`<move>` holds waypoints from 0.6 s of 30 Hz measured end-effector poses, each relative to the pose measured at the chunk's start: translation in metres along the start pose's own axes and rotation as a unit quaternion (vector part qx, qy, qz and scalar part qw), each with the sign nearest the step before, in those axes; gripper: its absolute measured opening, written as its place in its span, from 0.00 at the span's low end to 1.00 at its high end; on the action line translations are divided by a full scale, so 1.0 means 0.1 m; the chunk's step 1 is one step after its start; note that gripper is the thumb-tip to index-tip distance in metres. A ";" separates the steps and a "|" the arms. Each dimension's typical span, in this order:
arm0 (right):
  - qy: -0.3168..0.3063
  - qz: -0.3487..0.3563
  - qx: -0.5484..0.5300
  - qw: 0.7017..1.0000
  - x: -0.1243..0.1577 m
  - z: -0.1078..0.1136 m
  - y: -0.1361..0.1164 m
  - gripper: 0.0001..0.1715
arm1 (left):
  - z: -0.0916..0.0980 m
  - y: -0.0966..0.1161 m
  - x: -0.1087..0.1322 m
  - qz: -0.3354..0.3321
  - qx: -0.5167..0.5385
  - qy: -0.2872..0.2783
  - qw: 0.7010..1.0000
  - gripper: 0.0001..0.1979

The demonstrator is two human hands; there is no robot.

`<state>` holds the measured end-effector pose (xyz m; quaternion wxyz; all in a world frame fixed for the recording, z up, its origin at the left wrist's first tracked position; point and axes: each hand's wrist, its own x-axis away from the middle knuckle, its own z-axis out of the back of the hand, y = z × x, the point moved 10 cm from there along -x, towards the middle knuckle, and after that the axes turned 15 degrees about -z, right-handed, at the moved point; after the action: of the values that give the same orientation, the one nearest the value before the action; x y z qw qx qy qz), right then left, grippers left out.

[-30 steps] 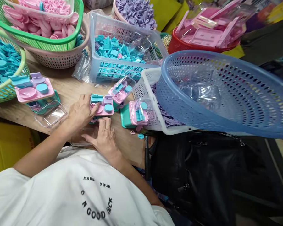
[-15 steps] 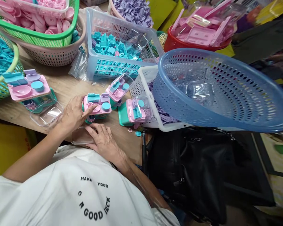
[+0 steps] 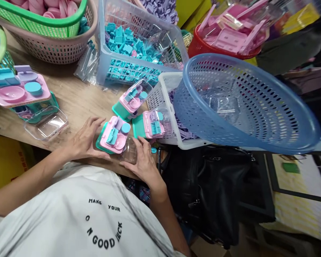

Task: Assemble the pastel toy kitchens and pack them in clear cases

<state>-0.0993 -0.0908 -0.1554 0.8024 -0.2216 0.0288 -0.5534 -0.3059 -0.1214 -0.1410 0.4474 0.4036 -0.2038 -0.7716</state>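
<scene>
Playset, pink-topped on a teal base, stands on the tabletop between both hands. We find the left hand at its left side, fingers spread and unclosed. We observe the right hand with fingers curved about a clear cover just beside the playset; whether they grip it, we cannot tell. We record two similar playsets near the white basket.
</scene>
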 end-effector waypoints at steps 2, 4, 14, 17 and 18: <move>0.009 -0.007 -0.011 1.000 -0.01 0.00 0.02 0.56 | -0.01 -0.02 -0.11 -0.037 0.025 -0.017 0.999 0.63; 0.001 -0.013 -0.038 0.999 0.01 0.05 0.05 0.56 | -0.05 -0.04 -0.21 -0.055 0.065 -0.033 0.996 0.65; 0.077 0.038 -0.206 0.975 0.26 0.98 -0.32 0.56 | -0.43 0.14 -0.36 -0.078 0.123 0.038 0.989 0.65; 0.030 -0.048 -0.125 0.991 0.26 0.79 -0.12 0.55 | -0.27 0.05 -0.31 -0.056 0.074 0.046 0.995 0.62; 0.030 -0.082 -0.113 0.990 0.26 0.71 -0.03 0.55 | -0.18 0.00 -0.28 -0.044 0.053 0.057 0.996 0.61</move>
<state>-0.0711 -0.0921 -0.0857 0.7229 -0.2958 0.0966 -0.6169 -0.2835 -0.0964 -0.1397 0.4017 0.4786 -0.2006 -0.7545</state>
